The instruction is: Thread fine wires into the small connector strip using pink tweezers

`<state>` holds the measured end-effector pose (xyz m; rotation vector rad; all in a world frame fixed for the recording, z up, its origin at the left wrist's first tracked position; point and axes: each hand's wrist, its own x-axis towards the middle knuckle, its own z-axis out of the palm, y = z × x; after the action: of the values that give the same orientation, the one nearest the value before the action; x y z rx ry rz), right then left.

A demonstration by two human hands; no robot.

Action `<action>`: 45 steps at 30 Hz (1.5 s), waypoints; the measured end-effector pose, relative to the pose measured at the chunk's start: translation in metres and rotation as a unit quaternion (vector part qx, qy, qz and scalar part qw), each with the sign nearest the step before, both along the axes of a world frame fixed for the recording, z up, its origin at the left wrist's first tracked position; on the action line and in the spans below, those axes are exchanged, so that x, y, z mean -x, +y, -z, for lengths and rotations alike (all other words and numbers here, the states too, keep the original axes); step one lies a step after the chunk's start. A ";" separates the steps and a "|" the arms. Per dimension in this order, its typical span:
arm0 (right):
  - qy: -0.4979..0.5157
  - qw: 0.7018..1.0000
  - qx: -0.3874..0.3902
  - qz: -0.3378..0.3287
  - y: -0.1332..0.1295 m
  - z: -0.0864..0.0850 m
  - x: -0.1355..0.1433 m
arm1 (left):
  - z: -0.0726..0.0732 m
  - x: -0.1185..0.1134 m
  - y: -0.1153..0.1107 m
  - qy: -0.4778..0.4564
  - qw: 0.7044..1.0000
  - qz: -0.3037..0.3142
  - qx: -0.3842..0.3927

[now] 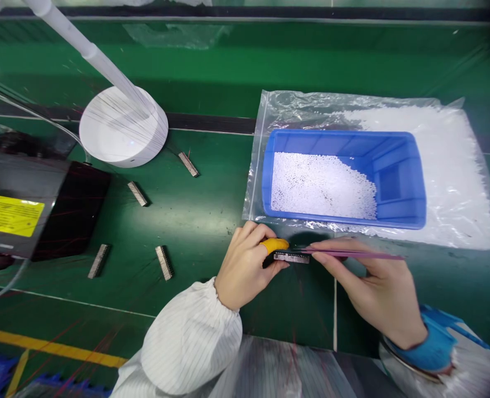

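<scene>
Left fingers (274, 244) pinch a connector (292, 258); blue bin (340, 143) holds white beads (315, 185).

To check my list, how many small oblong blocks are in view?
5: one block in the left hand, one and another near the white stand, one and another lower in view. Others may be hidden.

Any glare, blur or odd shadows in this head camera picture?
Head view: soft glare on the green tabletop, shine on the clear plastic bag; head view: a dark patch, likely shadow, between the left hand and right hand; head view: the pink tweezers too fine at the tip to make out; head view: upper right corner dark.
</scene>
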<state>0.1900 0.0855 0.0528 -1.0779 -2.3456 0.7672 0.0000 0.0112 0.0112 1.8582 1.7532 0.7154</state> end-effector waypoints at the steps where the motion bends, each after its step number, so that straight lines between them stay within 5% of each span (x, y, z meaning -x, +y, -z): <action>1: -0.002 1.000 -0.004 -0.008 0.000 0.001 0.001 | 0.000 -0.001 0.000 -0.001 1.000 -0.002 0.002; 45: -0.044 0.990 -0.113 -0.065 -0.009 0.001 0.012 | -0.008 -0.004 0.006 -0.083 0.991 -0.022 0.105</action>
<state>0.1780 0.0768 0.0521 -0.8845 -2.5247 0.4911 0.0039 0.0174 0.0194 1.5803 1.6961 0.6544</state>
